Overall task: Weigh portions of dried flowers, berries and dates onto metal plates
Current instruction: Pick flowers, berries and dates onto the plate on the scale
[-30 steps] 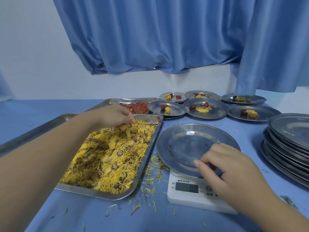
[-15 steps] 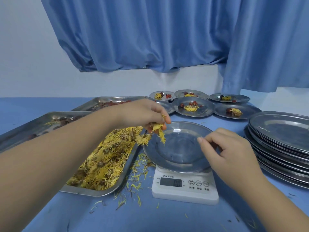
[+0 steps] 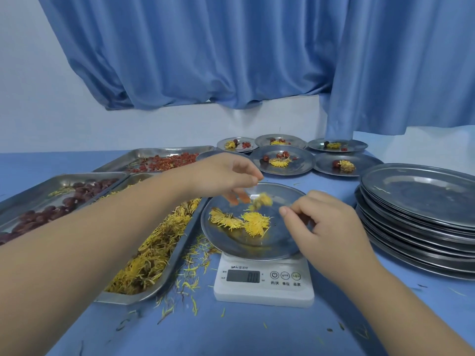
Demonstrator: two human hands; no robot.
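Fingers (image 3: pixel 239 197) of left hand (image 3: pixel 226 176) dangle released above round steel plate (image 3: pixel 244 245); right hand (image 3: pixel 326 227) pinches its rim.

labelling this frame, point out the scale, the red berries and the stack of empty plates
scale (image 3: pixel 264 289): head view, white front panel
red berries (image 3: pixel 169 161): head view, middle of the pile
stack of empty plates (image 3: pixel 421 194): head view, top plate's bare centre

Dried flowers (image 3: pixel 253 222) on weighing plate (image 3: pixel 231 244)
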